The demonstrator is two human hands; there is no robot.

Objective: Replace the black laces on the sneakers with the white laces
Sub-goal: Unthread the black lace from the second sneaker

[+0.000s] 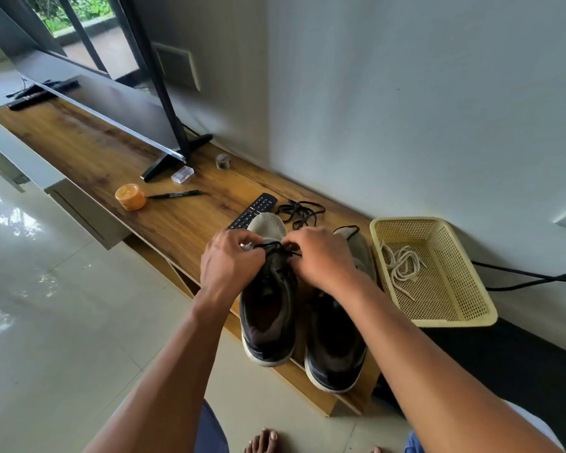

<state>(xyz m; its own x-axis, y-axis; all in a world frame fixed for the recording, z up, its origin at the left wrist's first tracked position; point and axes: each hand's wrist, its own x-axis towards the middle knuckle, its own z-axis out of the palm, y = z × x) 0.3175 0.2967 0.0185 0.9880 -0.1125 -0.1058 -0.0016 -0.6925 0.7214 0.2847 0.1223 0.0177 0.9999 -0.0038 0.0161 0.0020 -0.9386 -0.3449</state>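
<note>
I see two dark sneakers side by side on the wooden worktop [177, 230]. On the left sneaker [268, 308], my left hand [229, 259] and right hand [321, 256] each pinch its black lace [270, 246]. White laces [402, 266] lie in a yellow basket [455, 318] just right of the right sneaker [337, 348]; a loose black lace [303, 210] lies beyond.

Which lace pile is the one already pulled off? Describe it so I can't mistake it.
On the wooden shelf, look just beyond the toes of the two sneakers, right of the remote control. The loose black lace lies there in a tangle, unlike the white laces, which sit in the yellow basket.
</note>
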